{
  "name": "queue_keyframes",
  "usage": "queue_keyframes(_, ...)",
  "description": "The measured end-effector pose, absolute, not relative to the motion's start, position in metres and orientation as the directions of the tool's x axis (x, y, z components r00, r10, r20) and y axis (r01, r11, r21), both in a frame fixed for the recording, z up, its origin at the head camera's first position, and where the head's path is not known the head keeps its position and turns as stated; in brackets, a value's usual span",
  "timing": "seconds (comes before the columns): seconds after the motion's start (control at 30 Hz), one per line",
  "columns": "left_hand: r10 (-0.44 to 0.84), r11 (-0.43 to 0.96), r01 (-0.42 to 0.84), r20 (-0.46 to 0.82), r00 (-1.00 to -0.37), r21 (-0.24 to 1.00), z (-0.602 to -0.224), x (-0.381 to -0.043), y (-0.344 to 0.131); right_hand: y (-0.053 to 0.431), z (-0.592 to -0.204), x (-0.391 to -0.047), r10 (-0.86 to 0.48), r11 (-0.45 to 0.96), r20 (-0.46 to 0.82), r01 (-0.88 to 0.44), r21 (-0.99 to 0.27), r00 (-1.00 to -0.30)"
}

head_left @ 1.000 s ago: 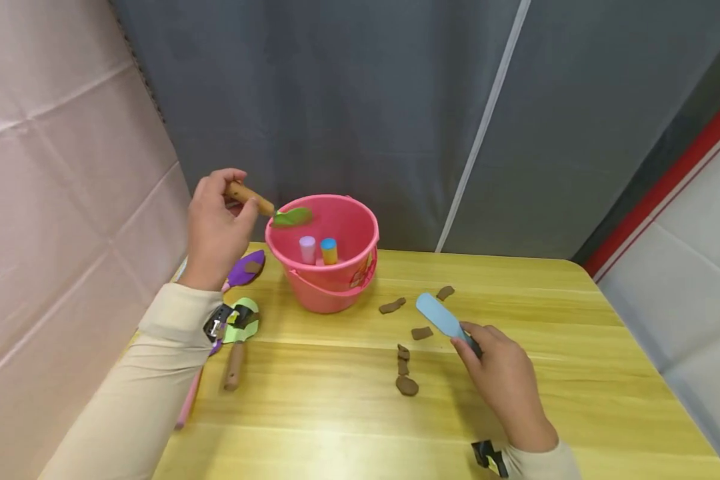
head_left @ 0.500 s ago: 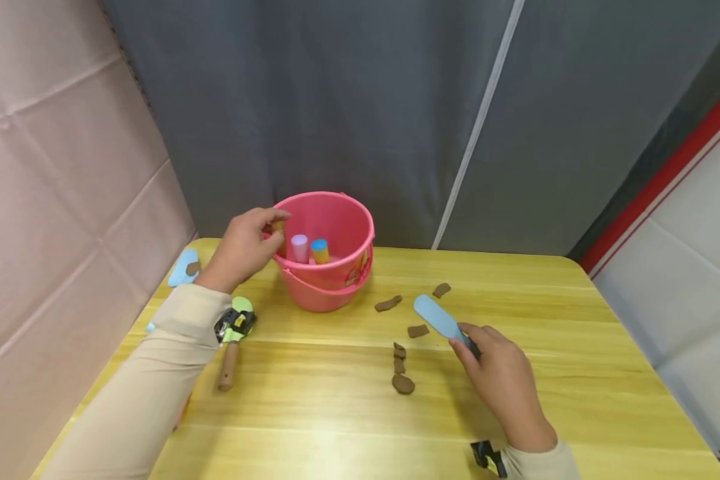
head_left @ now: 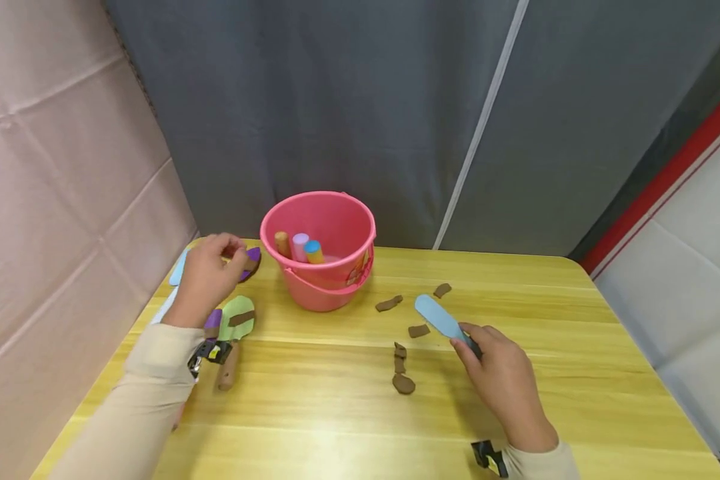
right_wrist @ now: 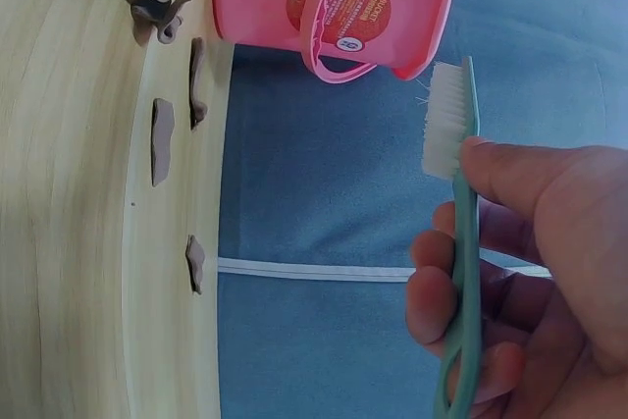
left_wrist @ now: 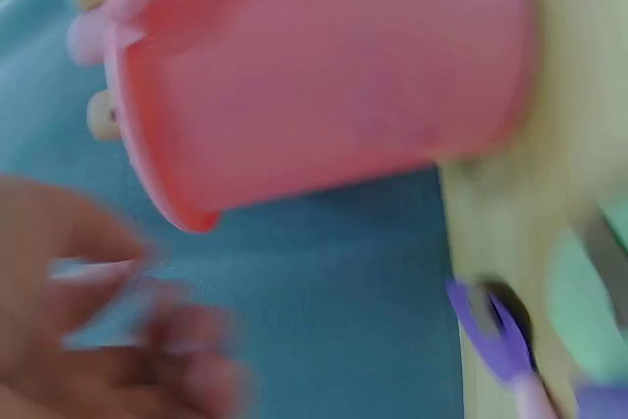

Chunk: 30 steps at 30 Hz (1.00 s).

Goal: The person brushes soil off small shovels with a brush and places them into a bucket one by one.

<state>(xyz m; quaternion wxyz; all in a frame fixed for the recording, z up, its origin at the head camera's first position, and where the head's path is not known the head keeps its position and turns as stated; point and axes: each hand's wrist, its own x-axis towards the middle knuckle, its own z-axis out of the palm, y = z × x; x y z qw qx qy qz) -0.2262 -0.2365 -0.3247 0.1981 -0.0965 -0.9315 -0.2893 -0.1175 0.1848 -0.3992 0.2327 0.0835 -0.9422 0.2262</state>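
Note:
My left hand [head_left: 209, 279] is over the left side of the table, fingers loosely bent and holding nothing. Beyond its fingertips in the head view lies a purple toy shovel [head_left: 255, 253] with a brown piece on it. In the left wrist view the hand appears blurred beside the pink bucket [left_wrist: 324, 76]. Three handles stick up inside the bucket: a wooden one [head_left: 282, 244], a lilac one [head_left: 301, 245] and a yellow one with a blue end [head_left: 314, 252]. My right hand [head_left: 507, 383] grips a light blue brush [right_wrist: 467, 233], its white bristles [right_wrist: 444, 120] visible in the right wrist view.
Several brown clay-like pieces [head_left: 404, 383] lie on the wooden table [head_left: 312, 413] between bucket and brush. A light green shovel [head_left: 231, 308] with a wooden handle lies near the left wrist, a brown strip on its blade. Light blue tools [head_left: 179, 268] lie partly behind the left hand.
My left hand lowered a green-bladed, wooden-handled toy trowel into the bucket, let go and drew back left toward the purple shovel. My right hand holds the brush nearly still.

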Motion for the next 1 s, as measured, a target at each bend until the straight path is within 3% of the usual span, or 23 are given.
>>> queue_keyframes(0.13,0.111,0.930,0.145,0.116,-0.987,0.339,-0.355,-0.193,-0.246,0.184,-0.399,-0.118,-0.057,0.880,0.481,-0.272,-0.390,-0.875)
queue_keyframes(0.2,0.105,0.961,0.085,-0.062,-0.993,0.265,-0.372,-0.177,-0.246,0.182,-0.399,-0.119,-0.065,0.876,0.474,-0.278,-0.394,-0.878)
queue_keyframes(0.3,0.104,0.978,0.068,-0.177,-0.979,0.198,-0.392,-0.161,-0.245,0.180,-0.399,-0.120,-0.075,0.874,0.462,-0.282,-0.397,-0.883)
queue_keyframes(0.63,0.208,0.968,0.225,0.145,-0.967,0.108,-0.406,-0.121,-0.216,0.176,-0.399,-0.121,-0.088,0.872,0.455,-0.290,-0.395,-0.886)
queue_keyframes(0.87,0.403,0.862,0.470,0.306,-0.863,0.191,-0.406,-0.094,-0.144,0.173,-0.398,-0.122,-0.103,0.862,0.467,-0.313,-0.398,-0.878)
queue_keyframes(1.0,0.407,0.851,0.497,0.386,-0.828,0.170,-0.415,-0.092,-0.114,0.174,-0.397,-0.120,-0.105,0.864,0.468,-0.313,-0.394,-0.878)
